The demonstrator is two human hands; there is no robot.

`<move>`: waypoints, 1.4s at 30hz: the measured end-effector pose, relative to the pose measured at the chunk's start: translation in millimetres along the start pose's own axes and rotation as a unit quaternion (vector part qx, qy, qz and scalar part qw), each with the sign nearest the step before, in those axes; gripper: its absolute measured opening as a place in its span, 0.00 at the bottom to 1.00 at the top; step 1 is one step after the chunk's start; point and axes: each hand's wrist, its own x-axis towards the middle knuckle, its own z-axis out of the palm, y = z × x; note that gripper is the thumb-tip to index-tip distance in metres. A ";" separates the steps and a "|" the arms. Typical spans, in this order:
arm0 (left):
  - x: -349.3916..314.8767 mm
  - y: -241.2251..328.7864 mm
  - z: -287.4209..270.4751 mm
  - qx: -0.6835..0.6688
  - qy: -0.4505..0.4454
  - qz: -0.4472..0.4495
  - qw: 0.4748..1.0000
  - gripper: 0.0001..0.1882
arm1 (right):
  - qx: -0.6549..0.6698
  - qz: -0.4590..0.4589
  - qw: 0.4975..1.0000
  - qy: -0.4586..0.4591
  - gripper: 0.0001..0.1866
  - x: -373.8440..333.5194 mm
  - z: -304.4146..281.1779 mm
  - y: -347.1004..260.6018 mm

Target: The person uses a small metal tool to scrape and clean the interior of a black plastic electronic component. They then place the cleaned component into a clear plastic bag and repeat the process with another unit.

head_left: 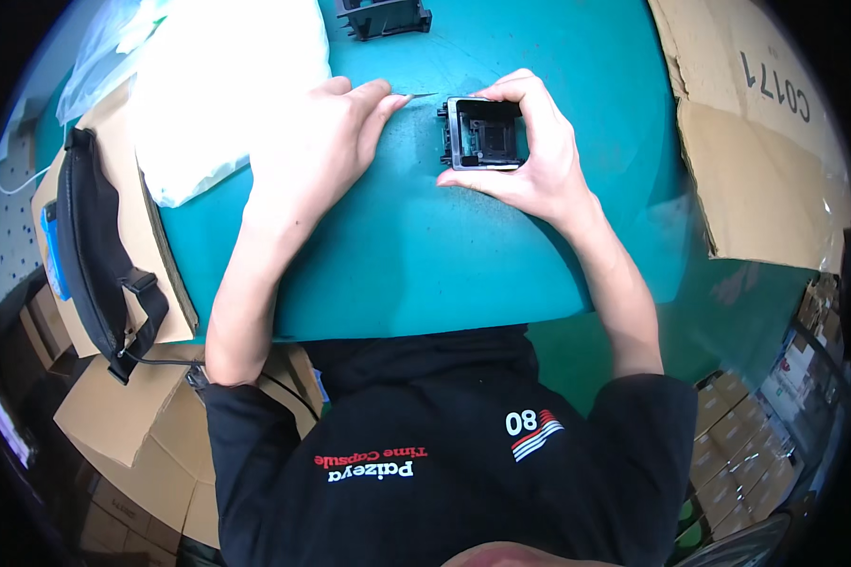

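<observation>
Black housing (456,137) — dark square (496,140) inside

Counter (425,274): teal green, darker specks scattered near the middle. Square plastic housing (490,140): black, with a pale grey line along its rim. Slim blade (424,95) to its left: silvery grey. Second plastic part (385,19), far side: black throughout. Large bag (227,94), far left: plain glaring white. Belt bag (90,227), left: black; a bright blue item (55,255) shows beside it. Cardboard box (766,142), right: tan, dark printed characters. Dotted panel (8,236), extreme left: pale grey, dark spots. T-shirt (444,510), near side: black, white and red lettering, red-and-white striped emblem (536,439).
</observation>
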 end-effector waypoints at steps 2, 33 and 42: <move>-0.3 1.3 -0.2 -0.025 0.037 -0.014 0.999 0.11 | -0.008 -0.017 1.000 0.009 0.45 3.3 -0.9 2.8; -36.1 15.4 -5.3 -0.452 0.023 0.063 0.889 0.14 | 0.385 -0.022 0.922 0.036 0.41 -14.9 9.6 -18.7; -36.7 15.7 -9.0 -0.445 0.009 0.059 0.894 0.14 | 0.392 -0.012 0.919 0.044 0.41 -16.1 10.3 -20.8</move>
